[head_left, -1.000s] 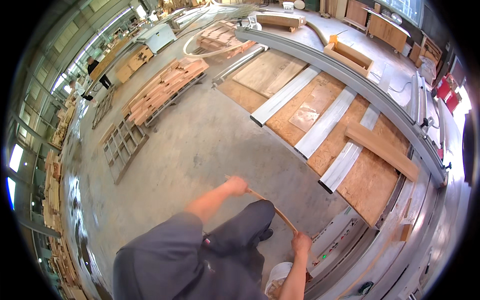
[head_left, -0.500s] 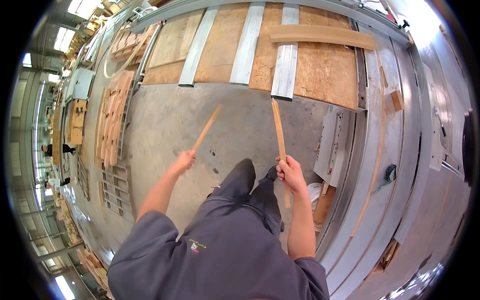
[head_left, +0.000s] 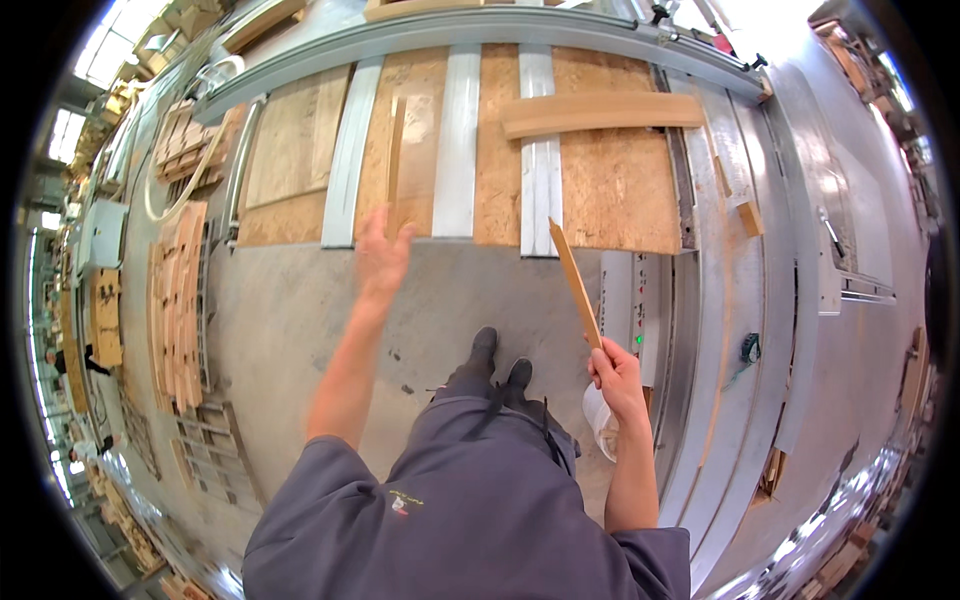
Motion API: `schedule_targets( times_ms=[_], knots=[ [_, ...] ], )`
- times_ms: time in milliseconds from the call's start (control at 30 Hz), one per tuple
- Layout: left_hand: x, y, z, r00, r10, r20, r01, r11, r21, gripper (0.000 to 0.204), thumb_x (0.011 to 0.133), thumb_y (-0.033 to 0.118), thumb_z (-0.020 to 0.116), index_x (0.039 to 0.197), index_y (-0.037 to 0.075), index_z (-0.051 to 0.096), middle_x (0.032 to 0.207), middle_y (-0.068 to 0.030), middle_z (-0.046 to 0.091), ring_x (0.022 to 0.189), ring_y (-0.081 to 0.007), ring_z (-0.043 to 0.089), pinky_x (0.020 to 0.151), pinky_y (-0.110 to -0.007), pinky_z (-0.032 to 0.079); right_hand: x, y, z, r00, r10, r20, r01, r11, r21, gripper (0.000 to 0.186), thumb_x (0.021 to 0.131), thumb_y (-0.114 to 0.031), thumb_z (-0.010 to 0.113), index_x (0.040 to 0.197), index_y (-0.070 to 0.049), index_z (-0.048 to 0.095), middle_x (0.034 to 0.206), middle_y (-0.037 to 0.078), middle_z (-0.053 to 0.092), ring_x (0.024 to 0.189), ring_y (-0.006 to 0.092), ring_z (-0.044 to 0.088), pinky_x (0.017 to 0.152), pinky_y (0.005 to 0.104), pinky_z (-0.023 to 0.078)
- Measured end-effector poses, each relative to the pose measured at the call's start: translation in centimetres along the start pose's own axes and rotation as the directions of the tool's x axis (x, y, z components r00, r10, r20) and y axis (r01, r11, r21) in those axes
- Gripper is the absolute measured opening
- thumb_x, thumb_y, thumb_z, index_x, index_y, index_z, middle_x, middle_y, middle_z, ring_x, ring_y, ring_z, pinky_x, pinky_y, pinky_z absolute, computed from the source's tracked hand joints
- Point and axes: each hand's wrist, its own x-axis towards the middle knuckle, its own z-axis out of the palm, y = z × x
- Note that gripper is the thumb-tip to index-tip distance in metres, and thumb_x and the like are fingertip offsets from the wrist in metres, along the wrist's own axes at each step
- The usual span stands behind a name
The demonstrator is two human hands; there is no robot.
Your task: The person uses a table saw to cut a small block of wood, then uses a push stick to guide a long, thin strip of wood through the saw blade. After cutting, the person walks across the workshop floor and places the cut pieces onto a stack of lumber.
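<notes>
My left hand [head_left: 383, 250] reaches to the near edge of the wood-and-metal table [head_left: 625, 190], slightly blurred, its fingers and thumb spread. Just beyond its fingertips a thin wooden strip [head_left: 396, 150] lies on the tabletop, pointing away from me. Whether the fingers still touch the strip's near end is hard to see. Closed round the lower end of a second wooden strip [head_left: 575, 285], my right hand [head_left: 615, 375] keeps it tilted up and away, its far tip in front of the table edge. A wide, gently curved wooden board [head_left: 600, 114] rests across the table's right part.
Metal rails [head_left: 457, 140] cross the tabletop, and a long metal fence [head_left: 400, 40] runs behind. At the right are a metal machine bed [head_left: 740, 300], a small wood block [head_left: 750, 218] and a dark tape measure [head_left: 750, 348]. Stacked boards [head_left: 178, 310] stand left.
My left hand has moved forward to the table and opened; its strip now lies on the tabletop. My right hand still grips the other strip, now closer to its lower end.
</notes>
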Motion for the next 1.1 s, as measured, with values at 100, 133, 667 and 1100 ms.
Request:
schedule_targets(
  times_ms=[100, 133, 667, 1100],
  knots=[
    [0.9, 10.2, 4.1, 0.905, 0.006, 0.426, 0.298, 0.707, -0.641, 0.029, 0.102, 0.025, 0.06, 0.12, 0.003, 0.066, 0.115, -0.01, 0.072, 0.104, -0.0216, 0.069, 0.091, -0.036, 0.056, 0.4, -1.6, -0.4, 0.999, -0.042, 0.01, 0.043, 0.998, -0.037, 0.026, 0.101, -0.009, 0.055, 0.123, -0.002, 0.067, 0.073, -0.005, 0.052, 0.062, 0.0037, 0.045, 0.056, 0.0217, 0.036],
    [0.5, 13.3, 5.6, 0.862, 0.061, 0.504, 0.384, 0.569, -0.727, 0.03, 0.102, 0.027, 0.061, 0.116, 0.001, 0.067, 0.108, -0.0095, 0.073, 0.097, -0.0222, 0.07, 0.086, -0.035, 0.057, 0.6, -2.1, -0.6, 0.998, -0.061, 0.014, 0.061, 0.998, -0.033, 0.026, 0.101, -0.009, 0.055, 0.123, -0.002, 0.067, 0.073, -0.005, 0.052, 0.062, 0.0038, 0.045, 0.056, 0.0218, 0.037],
    [8.2, 36.8, 33.6, 0.711, 0.29, 0.641, 0.381, 0.608, -0.697, 0.028, 0.101, 0.026, 0.065, 0.115, 0.003, 0.066, 0.099, -0.0067, 0.071, 0.09, -0.0182, 0.07, 0.079, -0.032, 0.058, 3.9, -5.2, -21.5, 0.722, -0.402, -0.564, 0.14, 0.882, -0.45, 0.046, 0.099, -0.006, 0.054, 0.145, -0.005, 0.051, 0.071, 0.011, 0.057, 0.062, 0.0177, 0.054, 0.061, 0.0318, 0.048],
    [21.2, 39.4, 43.0, 0.617, 0.628, 0.474, -0.775, 0.591, 0.225, 0.064, 0.076, 0.02, 0.08, 0.135, 0.014, 0.056, 0.135, -0.0156, 0.055, 0.118, -0.0353, 0.058, 0.1, -0.046, 0.049, 5.4, -4.8, -37.1, 0.715, -0.152, -0.682, -0.079, 0.952, -0.295, 0.055, 0.094, 0.001, 0.051, 0.149, -0.005, 0.047, 0.074, 0.011, 0.064, 0.064, 0.0214, 0.062, 0.065, 0.0332, 0.052]
  ],
)
